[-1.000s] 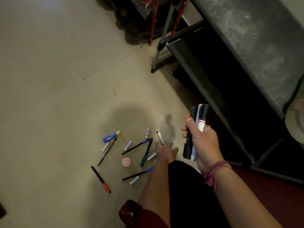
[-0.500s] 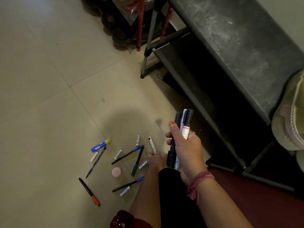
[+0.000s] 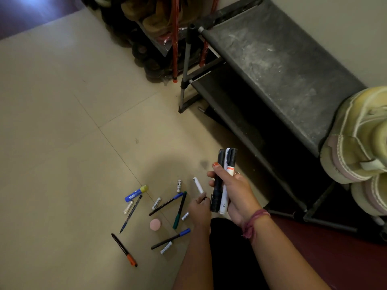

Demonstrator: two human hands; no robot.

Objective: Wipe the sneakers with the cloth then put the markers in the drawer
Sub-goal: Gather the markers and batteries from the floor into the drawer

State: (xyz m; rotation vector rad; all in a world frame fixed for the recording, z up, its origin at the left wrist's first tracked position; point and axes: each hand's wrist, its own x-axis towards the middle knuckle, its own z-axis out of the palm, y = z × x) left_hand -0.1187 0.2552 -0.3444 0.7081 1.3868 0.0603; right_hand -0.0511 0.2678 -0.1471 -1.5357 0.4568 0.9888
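On floor beside rack: I am logging right hand (image 3: 234,191) gripping 3 markers (image 3: 223,181); left hand (image 3: 200,208) pinching white marker (image 3: 198,185); several loose pens (image 3: 165,204) awaiting collection; sneakers (image 3: 356,139) shelved; drawer unseen.

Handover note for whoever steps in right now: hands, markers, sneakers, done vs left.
Right hand grips a bundle of markers, held upright above the floor.
Left hand is low at the floor, pinching a white marker by its near end.
Other pens and markers lie scattered on the tiles, among them an orange-capped pen, a green pen and two blue-capped pens.
Sneakers sit on the dark rack at right.
No cloth and no drawer are in view, so the wiping cannot be confirmed.
Left: gather the remaining markers and put them all in the drawer.
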